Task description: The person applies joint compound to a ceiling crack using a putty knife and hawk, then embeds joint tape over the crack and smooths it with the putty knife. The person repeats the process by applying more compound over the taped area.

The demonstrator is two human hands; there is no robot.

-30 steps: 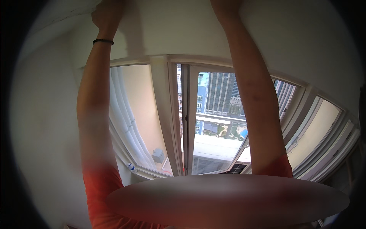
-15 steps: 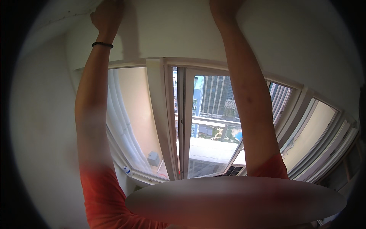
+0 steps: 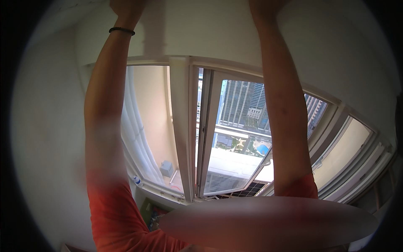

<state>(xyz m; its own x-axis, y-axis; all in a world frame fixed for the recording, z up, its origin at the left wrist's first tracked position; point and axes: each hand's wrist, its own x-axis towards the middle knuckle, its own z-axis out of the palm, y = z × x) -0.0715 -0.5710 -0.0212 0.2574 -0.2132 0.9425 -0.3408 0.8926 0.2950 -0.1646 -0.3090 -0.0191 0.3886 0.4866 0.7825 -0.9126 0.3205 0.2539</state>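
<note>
Both my arms in red-orange sleeves reach up past the window toward the upper wall. My left hand (image 3: 127, 6), with a dark beaded bracelet (image 3: 121, 31) round its wrist, is cut off by the top edge; its fingers are out of sight. Farther right, my right hand (image 3: 268, 6) is cut off the same way, its fingers hidden too. Nearest to both hands is the pale wall (image 3: 197, 29) above the window frame. Whatever they touch or hold lies outside the picture. The left hand's shadow falls on the wall beside it.
An inward-leaning window sash (image 3: 210, 138) stands open ahead, with tall buildings beyond it. White curtain (image 3: 136, 126) hangs behind the left pane. A small blue-and-white bottle (image 3: 137, 180) stands on the sill. A blurred oval covers the lower middle.
Both hands have risen slightly and shifted right in the picture, so less of each shows. The window sits a little farther right, and more of the area below the sill shows.
</note>
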